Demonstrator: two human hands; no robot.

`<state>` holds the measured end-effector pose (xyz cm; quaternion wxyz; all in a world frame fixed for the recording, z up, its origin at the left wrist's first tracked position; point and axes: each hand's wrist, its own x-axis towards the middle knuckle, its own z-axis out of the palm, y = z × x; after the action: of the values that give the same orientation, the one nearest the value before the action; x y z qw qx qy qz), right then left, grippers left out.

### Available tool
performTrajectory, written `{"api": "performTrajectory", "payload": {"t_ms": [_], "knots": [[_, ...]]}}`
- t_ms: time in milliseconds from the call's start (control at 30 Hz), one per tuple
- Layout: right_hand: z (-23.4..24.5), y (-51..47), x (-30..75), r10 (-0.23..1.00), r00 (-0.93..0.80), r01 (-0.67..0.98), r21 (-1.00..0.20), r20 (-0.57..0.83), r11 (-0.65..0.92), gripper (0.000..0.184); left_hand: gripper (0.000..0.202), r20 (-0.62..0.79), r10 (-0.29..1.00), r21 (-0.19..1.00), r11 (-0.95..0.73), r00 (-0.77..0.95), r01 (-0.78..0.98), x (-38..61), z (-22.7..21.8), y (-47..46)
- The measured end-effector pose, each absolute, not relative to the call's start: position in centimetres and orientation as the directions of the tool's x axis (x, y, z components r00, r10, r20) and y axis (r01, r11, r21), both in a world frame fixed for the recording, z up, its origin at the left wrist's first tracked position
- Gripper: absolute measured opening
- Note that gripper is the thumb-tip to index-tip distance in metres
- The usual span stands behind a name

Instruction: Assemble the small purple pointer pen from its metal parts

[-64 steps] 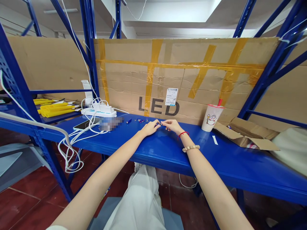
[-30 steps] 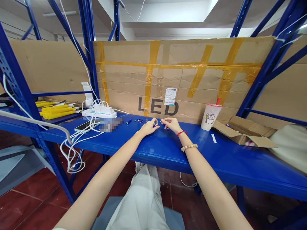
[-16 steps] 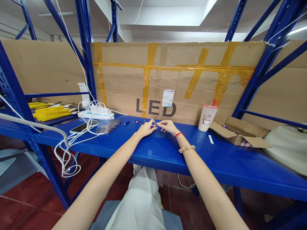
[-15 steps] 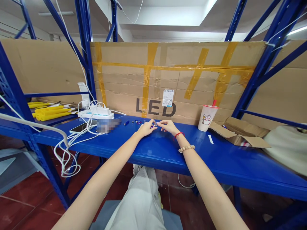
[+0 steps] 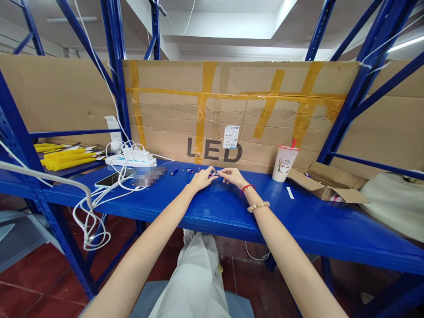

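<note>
Item: small purple part [image 5: 211,176], pinched by left hand [image 5: 201,178] and right hand [image 5: 233,176], fingertips meeting, low over glossy blue metal worktop [image 5: 298,221].

I get a bright, even picture. Light falls from the white recessed ceiling panel [image 5: 228,17] at top centre; a fluorescent tube [image 5: 406,43] glares upper right. The glossy blue metal shelf [image 5: 298,221] shows soft sheen, with faint shadows under my left hand [image 5: 202,178] and right hand [image 5: 233,176]. The blue steel uprights [image 5: 114,66] bow at the frame edges. A pixelated patch [image 5: 145,176] sits left of centre.
</note>
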<state>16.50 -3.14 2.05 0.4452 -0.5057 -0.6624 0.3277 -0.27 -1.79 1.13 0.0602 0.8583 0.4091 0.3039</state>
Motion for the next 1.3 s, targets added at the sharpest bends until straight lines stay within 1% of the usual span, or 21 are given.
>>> {"api": "performTrajectory", "payload": {"t_ms": [233, 467, 733, 1000, 1133, 1300], "knots": [[1.9, -3.1, 16.4, 0.961, -0.085, 0.361, -0.891, 0.262, 0.275, 0.049, 0.024, 0.485, 0.738, 0.378, -0.661, 0.469, 0.649, -0.4, 1.2, -2.0], [2.1, -3.2, 16.4, 0.967, -0.068, 0.344, -0.904, 0.246, 0.254, 0.053, 0.023, 0.482, 0.709, 0.372, -0.698, 0.515, 0.612, -0.4, 1.0, -1.7], [1.9, -2.9, 16.8, 0.975, -0.093, 0.324, -0.920, 0.202, 0.221, 0.050, 0.023, 0.491, 0.654, 0.386, -0.756, 0.576, 0.529, -0.2, 0.4, -1.2], [1.7, -2.6, 16.9, 0.979, -0.064, 0.316, -0.926, 0.193, 0.204, 0.045, 0.022, 0.530, 0.626, 0.413, -0.780, 0.572, 0.471, 0.2, -0.4, -0.1], [1.8, -2.5, 16.9, 0.982, -0.058, 0.321, -0.929, 0.178, 0.187, 0.047, 0.024, 0.546, 0.613, 0.415, -0.790, 0.572, 0.451, 0.2, -0.6, 0.3], [1.8, -2.7, 17.0, 0.991, -0.055, 0.346, -0.929, 0.119, 0.130, 0.049, 0.025, 0.555, 0.598, 0.396, -0.801, 0.578, 0.449, 0.1, -0.6, -0.1]]}}
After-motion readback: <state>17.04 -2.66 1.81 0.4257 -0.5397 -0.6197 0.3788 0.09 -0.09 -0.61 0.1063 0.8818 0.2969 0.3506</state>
